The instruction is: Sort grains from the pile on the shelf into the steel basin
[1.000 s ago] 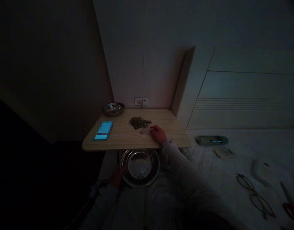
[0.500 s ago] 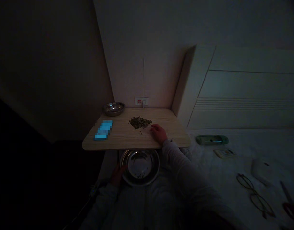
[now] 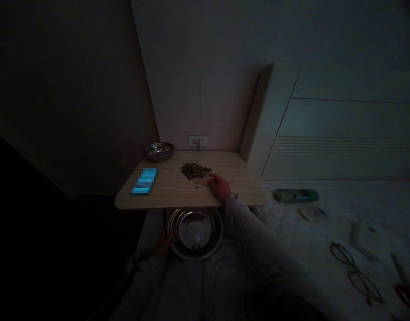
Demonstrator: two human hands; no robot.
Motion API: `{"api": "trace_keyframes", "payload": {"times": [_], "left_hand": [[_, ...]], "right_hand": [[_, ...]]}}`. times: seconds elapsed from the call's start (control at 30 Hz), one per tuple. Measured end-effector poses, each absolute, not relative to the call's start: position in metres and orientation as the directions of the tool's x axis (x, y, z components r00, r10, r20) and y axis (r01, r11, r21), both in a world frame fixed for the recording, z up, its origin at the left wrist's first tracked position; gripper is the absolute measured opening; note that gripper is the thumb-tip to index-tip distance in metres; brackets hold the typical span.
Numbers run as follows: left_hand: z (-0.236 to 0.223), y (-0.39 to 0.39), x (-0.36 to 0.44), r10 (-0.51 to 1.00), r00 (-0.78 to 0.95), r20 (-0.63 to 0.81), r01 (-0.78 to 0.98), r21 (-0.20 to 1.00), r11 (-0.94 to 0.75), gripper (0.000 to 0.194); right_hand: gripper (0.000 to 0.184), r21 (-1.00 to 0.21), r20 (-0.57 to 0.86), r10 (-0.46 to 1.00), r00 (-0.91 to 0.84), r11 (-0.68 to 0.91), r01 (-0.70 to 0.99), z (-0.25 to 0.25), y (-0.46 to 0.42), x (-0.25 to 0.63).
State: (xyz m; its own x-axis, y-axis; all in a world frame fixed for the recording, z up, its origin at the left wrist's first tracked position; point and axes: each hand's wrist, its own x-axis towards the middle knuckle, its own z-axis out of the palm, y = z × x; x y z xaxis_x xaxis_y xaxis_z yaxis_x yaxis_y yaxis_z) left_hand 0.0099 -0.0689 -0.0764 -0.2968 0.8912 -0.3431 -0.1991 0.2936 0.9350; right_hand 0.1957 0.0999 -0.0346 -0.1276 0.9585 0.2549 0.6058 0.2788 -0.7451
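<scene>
On the wooden table (image 3: pixel 171 196) lies a loose pile of small dark green grains (image 3: pixel 193 170), like mung beans, with a few stray ones in front of it. My right hand (image 3: pixel 220 187) rests at the pile's right edge, fingers pointing left and a little apart; nothing shows in them, though the room is dim. Below the table's front edge, a steel basin (image 3: pixel 194 254) sits at my lap with several grains at its bottom. My left hand (image 3: pixel 163 245) grips the basin's left rim, thumb over the inside.
A smaller steel bowl (image 3: pixel 158 152) stands at the table's back left corner, behind a lit phone (image 3: pixel 145 181). On the bed to the right lie a green case (image 3: pixel 296 195), a small card-like packet (image 3: pixel 313 213), a white box (image 3: pixel 367 238), glasses (image 3: pixel 354 267) and red-handled scissors (image 3: pixel 407 292).
My right hand has shifted slightly left and toward me along the pile's edge. My left hand and the basin stay in place.
</scene>
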Motion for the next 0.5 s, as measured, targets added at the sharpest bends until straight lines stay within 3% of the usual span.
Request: {"api": "trace_keyframes", "payload": {"times": [0.5], "left_hand": [[-0.0785,-0.0698,0.0119,0.869,-0.301,-0.393,-0.246,0.912,0.327,0.036]], "right_hand": [[0.032,-0.763,0.285,0.934,-0.214,0.356,0.539,-0.0372,0.0987,0.1961]]}}
